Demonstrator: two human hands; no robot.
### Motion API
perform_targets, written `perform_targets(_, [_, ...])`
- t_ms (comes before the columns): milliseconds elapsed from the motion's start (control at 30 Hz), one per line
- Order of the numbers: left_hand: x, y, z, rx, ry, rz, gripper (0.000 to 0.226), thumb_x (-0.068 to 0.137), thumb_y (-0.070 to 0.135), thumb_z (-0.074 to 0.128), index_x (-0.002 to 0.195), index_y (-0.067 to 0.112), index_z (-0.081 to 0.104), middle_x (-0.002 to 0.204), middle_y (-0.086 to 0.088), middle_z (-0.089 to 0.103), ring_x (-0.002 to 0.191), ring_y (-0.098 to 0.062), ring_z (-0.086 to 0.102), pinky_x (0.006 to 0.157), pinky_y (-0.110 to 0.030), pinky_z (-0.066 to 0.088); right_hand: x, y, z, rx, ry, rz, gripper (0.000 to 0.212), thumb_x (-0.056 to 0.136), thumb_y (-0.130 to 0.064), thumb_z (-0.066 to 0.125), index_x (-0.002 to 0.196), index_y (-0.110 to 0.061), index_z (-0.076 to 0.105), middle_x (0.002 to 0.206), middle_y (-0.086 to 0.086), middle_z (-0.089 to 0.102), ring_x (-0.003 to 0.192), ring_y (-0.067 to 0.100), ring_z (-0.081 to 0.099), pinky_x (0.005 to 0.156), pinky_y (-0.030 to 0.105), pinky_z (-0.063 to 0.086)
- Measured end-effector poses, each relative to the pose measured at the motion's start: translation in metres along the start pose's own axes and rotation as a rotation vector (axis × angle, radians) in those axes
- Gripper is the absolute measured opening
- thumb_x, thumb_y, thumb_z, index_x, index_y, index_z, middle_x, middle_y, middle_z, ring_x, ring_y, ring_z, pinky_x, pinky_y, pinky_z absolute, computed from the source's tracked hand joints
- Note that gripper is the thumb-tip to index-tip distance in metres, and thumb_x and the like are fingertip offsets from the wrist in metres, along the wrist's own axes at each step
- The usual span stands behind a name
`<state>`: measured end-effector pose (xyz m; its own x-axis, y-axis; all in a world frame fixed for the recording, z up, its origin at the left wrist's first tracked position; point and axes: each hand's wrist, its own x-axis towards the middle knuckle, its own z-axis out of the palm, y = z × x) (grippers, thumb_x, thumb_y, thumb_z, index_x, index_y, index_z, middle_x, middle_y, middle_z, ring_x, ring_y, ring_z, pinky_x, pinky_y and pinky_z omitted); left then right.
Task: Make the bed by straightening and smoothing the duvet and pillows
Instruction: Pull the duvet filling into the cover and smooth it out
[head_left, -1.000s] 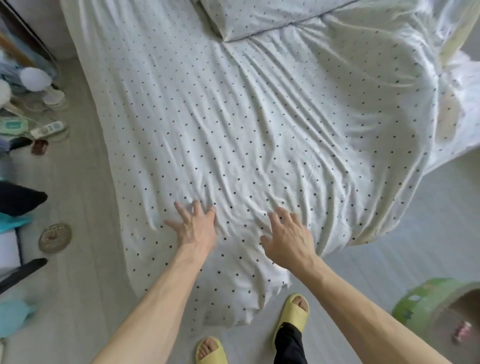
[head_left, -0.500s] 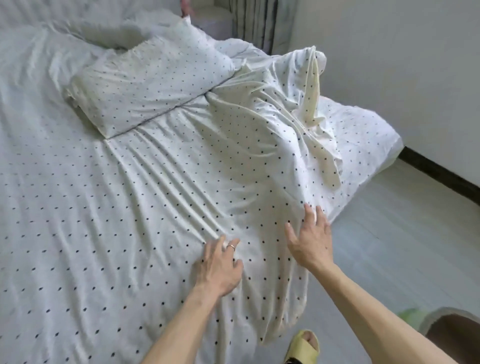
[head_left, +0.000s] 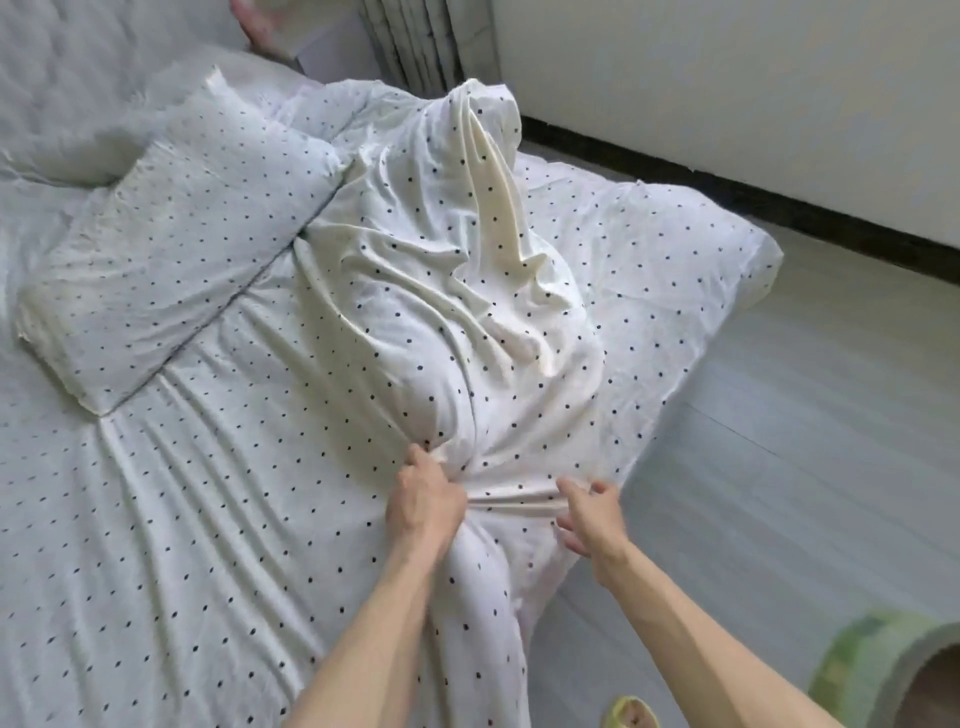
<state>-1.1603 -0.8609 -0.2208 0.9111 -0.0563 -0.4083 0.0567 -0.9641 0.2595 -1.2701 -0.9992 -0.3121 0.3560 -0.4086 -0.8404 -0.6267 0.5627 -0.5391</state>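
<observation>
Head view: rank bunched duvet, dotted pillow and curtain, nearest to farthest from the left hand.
1. Bunched duvet: gripped in the left hand.
2. Dotted pillow: farther up the bed, leftward.
3. Curtain: beyond the bed, top of view.

Your white, black-dotted duvet (head_left: 208, 493) lies across the bed (head_left: 701, 270), creased in long folds and heaped into a rumpled ridge near the right edge. The matching dotted pillow (head_left: 171, 270) lies flat, askew, toward the head.

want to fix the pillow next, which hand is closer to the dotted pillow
Left. The left hand grips bunched duvet below and right of the dotted pillow; the right hand is farther right, at the duvet's edge.
</observation>
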Motion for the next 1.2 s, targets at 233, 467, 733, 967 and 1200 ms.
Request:
perform_targets(233, [0.013,-0.047,-0.082,-0.686,-0.127,-0.306,0.024,0.031,0.003,0.045,0.038,0.020,0.029,0.049,0.002,0.033,0.058,-0.022,0.029,0.055,-0.029,0.022,-0.007,-0.033,0.006,-0.034,-0.251,-0.093,0.077,0.061,-0.088,0.070,0.109,-0.030,0.055,0.104,-0.009,0.054,0.089,0.008,0.056,0.076,0.033,0.049])
perform_targets(467, [0.008,-0.076,-0.106,-0.864,-0.388,-0.454,0.053,0.021,0.002,0.053,0.061,0.020,0.023,0.067,-0.003,0.042,0.064,-0.026,0.044,0.060,-0.031,0.035,-0.017,-0.092,0.062,0.140,-0.312,-0.011,0.124,0.066,-0.071,0.082,0.160,-0.026,0.014,0.139,0.003,0.046,0.112,0.029,0.061,0.093,0.043,0.055])
perform_targets(733, [0.016,-0.041,-0.111,-0.364,-0.650,-0.227,0.019,0.056,0.012,0.057,0.072,0.019,0.049,0.065,0.004,0.051,0.062,-0.015,0.048,0.065,-0.029,0.042,0.021,-0.128,0.098,0.067,-0.408,-0.088,0.111,0.053,-0.063,0.094,0.144,-0.020,0.048,0.128,0.000,0.067,0.111,0.023,0.070,0.096,0.044,0.057])
perform_targets(967, [0.054,-0.038,-0.127,-0.394,-0.518,-0.188,0.038,0.064,0.018,0.063,0.101,0.016,0.055,0.095,0.000,0.059,0.077,-0.011,0.052,0.060,-0.022,0.040,-0.032,-0.191,0.139,0.207,-0.701,-0.130,0.042,0.094,-0.047,0.065,0.127,-0.021,0.070,0.123,0.007,0.074,0.115,0.027,0.070,0.103,0.045,0.052])
perform_targets(1200, [0.113,-0.017,-0.149,-0.678,-0.044,-0.057,0.075,0.080,0.042,0.061,0.148,0.032,0.031,0.140,-0.007,0.037,0.122,-0.023,0.043,0.099,-0.036,0.033,-0.020,-0.236,0.145,0.230,-0.346,-0.054,0.044,0.073,-0.021,0.085,0.113,-0.004,0.076,0.104,0.016,0.077,0.090,0.035,0.076,0.083,0.044,0.062])
